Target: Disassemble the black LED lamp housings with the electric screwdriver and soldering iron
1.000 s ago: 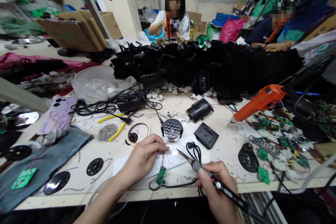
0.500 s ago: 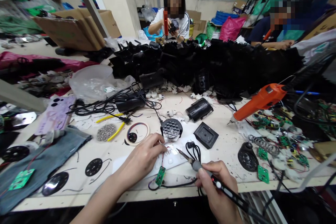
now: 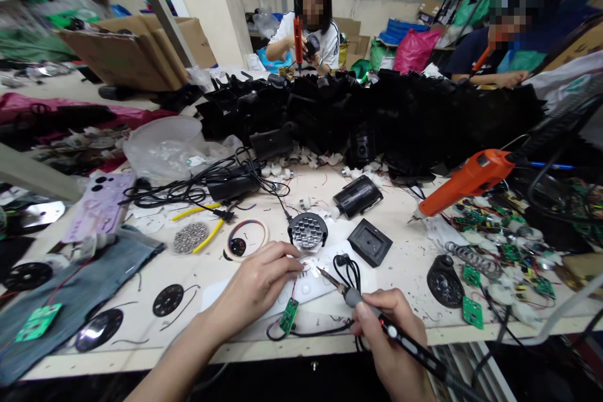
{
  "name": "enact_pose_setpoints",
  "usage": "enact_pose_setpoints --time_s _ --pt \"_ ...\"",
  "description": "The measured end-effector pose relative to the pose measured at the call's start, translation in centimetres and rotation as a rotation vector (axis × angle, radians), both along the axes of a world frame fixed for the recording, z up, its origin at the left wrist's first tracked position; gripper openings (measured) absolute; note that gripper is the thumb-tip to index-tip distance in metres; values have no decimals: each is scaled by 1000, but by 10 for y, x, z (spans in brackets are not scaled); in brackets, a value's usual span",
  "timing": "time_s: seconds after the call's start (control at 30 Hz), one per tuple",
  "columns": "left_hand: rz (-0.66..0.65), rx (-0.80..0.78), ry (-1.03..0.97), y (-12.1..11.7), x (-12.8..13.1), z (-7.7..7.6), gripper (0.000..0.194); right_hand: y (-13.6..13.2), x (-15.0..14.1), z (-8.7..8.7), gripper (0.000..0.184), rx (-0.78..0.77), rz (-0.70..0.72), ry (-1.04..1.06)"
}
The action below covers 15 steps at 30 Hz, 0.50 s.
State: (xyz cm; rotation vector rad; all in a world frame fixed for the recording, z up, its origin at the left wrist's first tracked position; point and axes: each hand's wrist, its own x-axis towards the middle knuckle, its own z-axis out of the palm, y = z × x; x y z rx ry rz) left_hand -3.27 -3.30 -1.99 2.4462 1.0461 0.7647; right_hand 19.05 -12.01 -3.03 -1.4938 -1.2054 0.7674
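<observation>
On the bench (image 3: 405, 276), head view: right hand (image 3: 393, 320) wrapped firmly around the iron (image 3: 400, 337), thumb along its barrel, tip angled up and left over the white strip (image 3: 306, 287). Cannot tell whether the tip touches anything. Left hand (image 3: 259, 279) palm down, fingers bent and bunched just left of the tip; cannot tell whether they pinch the fine wires there. Green board (image 3: 289, 317) at the strip's near edge, red wire running up toward the left fingers. Lamp head (image 3: 308, 232) just beyond the strip; black base (image 3: 370, 242) to its right. Orange driver (image 3: 466, 183) farther right. Across the black heap (image 3: 377, 113): 2 co-workers, 1 in a white shirt (image 3: 335, 50).
</observation>
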Motion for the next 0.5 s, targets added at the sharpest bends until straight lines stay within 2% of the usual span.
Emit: enact_pose_setpoints --time_s 0.1,0.3,0.5 --pt "-15 -27 -29 0 3 -2 24 0 -1 -1 19 7 1 -10" --pt "23 91 88 -4 10 -11 29 0 3 -5 19 28 14 -114" --pt "43 25 48 -6 13 -15 22 2 14 -9 8 112 140 -236"
